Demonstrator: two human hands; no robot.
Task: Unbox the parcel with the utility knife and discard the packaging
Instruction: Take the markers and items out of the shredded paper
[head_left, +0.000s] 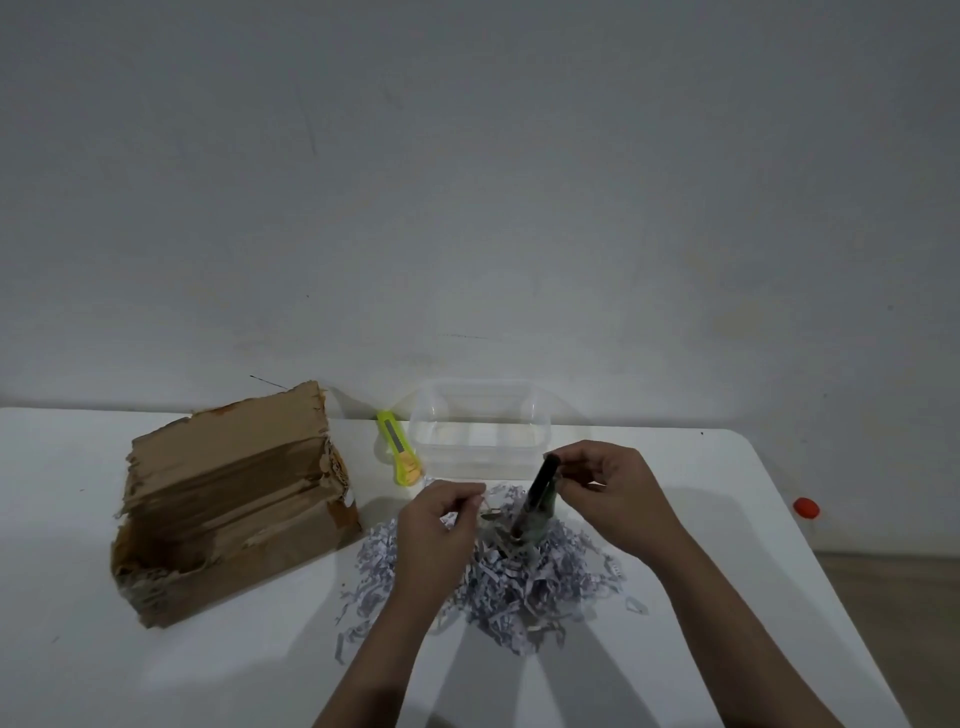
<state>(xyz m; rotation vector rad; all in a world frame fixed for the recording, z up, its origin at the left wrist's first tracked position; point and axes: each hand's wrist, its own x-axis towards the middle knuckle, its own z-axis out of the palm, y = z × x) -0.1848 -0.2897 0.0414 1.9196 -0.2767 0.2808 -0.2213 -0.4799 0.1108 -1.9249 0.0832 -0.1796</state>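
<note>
A torn brown cardboard box (234, 499) lies on its side at the left of the white table (156, 675). A heap of shredded white paper (524, 587) is spread in the middle. My right hand (608, 493) pinches the top of a dark, slim item in clear wrapping (535, 504) that stands tilted over the heap. My left hand (441, 525) pinches a thin strip of the wrapping or paper just left of it. The yellow-green utility knife (397, 452) lies beyond, untouched.
A clear plastic container (480, 428) stands at the back of the table by the wall, right of the knife. A small red object (806, 508) lies past the table's right edge. The wall is close behind.
</note>
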